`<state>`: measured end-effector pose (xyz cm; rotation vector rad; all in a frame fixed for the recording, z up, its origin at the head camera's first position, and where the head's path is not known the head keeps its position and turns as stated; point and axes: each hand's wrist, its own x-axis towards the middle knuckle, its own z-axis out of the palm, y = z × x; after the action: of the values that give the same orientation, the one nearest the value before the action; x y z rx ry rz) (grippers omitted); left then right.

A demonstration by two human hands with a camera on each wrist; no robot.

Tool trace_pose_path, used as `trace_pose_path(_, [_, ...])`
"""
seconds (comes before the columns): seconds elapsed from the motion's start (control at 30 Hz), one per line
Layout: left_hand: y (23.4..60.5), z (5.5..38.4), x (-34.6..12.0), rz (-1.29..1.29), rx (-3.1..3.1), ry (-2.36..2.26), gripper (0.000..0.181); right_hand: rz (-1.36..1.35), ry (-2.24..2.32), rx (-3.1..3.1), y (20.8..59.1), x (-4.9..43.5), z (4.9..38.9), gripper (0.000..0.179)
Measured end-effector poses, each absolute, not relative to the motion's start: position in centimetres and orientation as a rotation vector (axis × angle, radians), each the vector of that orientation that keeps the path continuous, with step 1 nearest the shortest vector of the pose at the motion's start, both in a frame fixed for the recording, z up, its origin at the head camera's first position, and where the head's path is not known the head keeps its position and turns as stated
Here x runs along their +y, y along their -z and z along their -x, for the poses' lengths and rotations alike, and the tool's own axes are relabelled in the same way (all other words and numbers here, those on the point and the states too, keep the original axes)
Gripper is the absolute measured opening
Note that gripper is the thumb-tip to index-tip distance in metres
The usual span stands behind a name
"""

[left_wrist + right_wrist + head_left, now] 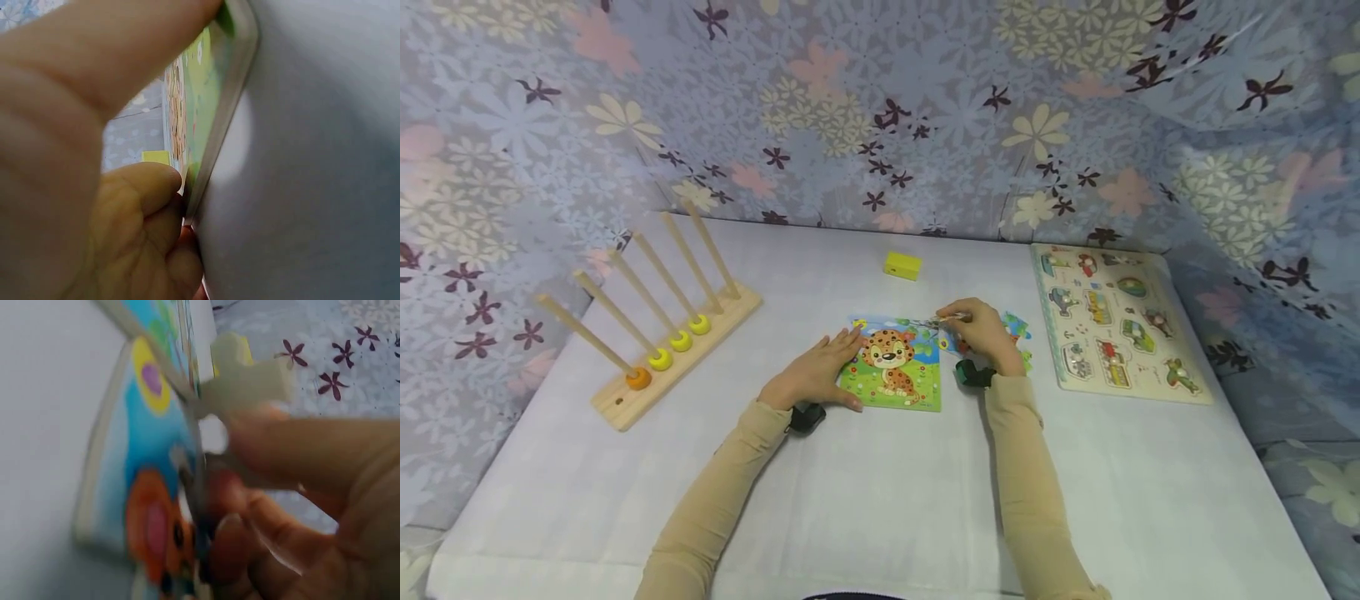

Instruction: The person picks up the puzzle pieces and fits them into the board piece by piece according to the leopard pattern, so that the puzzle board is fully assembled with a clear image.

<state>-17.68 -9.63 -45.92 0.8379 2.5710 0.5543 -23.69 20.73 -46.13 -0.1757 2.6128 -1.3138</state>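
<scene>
Seen from my remote post: the right hand (985,329) pinches a piece (250,390) between thumb and fingers, above the far right corner of the leopard puzzle (891,371); the left hand (820,371) lies with fingers spread along the puzzle's left edge, thumb at the near corner, gripping nothing outright; I judge the piece light, stiff and probably board or thin wood, its printed face perhaps a little slick; I would take it by opposite edges, sparing the narrow knobs, likely its weakest parts; its visible side is pale and plain, its outline rounded and lobed; the puzzle is flat, glossily printed, with a thick pale edge; other pieces (1018,325) lie just right of it, partly hidden by the right hand; far beyond stands a yellow block (902,266); at left, a rack (681,362) of smooth wooden rods
</scene>
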Motion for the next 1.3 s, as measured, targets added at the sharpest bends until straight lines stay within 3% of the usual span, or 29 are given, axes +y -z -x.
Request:
trace_pose_path(0.3, [46.2,17.7,-9.6,-0.832,2.572,-0.556,0.111,0.255,1.275,2.523,45.6,21.3,23.1,0.051])
trace_pose_path(0.67, [45.9,17.6,-9.6,-0.836,2.575,-0.558,0.112,0.280,1.141,2.640,46.0,20.9,23.7,0.059])
trace_pose_path(1.03, [46.0,17.7,-9.5,-0.829,2.570,-0.551,0.112,0.198,1.088,2.609,45.7,20.4,23.3,0.048])
trace_pose_path(1.3, [46.1,17.7,-9.5,-0.834,2.573,-0.538,0.113,0.351,0.992,2.659,45.1,18.8,22.6,0.069])
